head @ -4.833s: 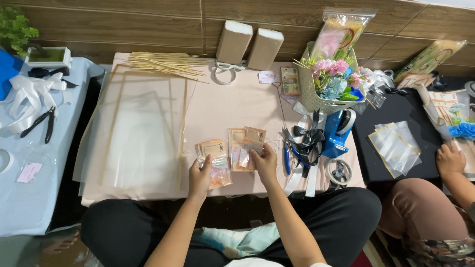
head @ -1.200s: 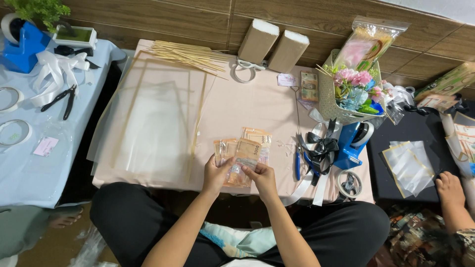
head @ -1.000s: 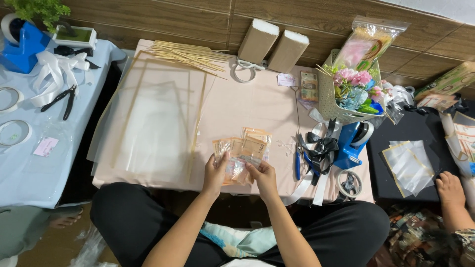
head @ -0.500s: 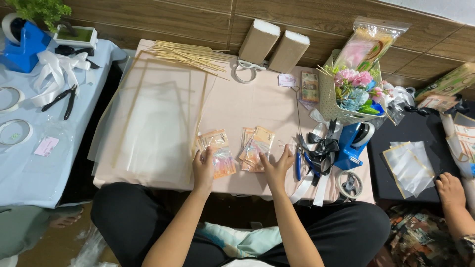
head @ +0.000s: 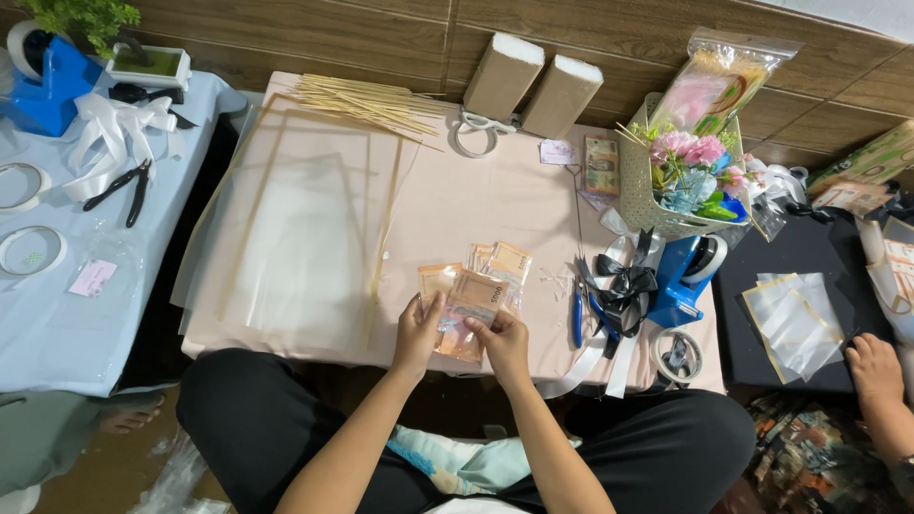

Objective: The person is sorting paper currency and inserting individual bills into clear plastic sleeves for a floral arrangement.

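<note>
While my left hand [head: 417,328] and right hand [head: 502,341] pinch the same sleeved banknote [head: 468,314] at the near edge of the pink surface [head: 476,190], I judge an uneven pull could crease it or nudge the notes [head: 500,262] just behind.

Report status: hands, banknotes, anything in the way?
Left hand and right hand both pinch one banknote. More banknotes lie behind on the pink table. Blue pliers close right; nothing blocking.
</note>
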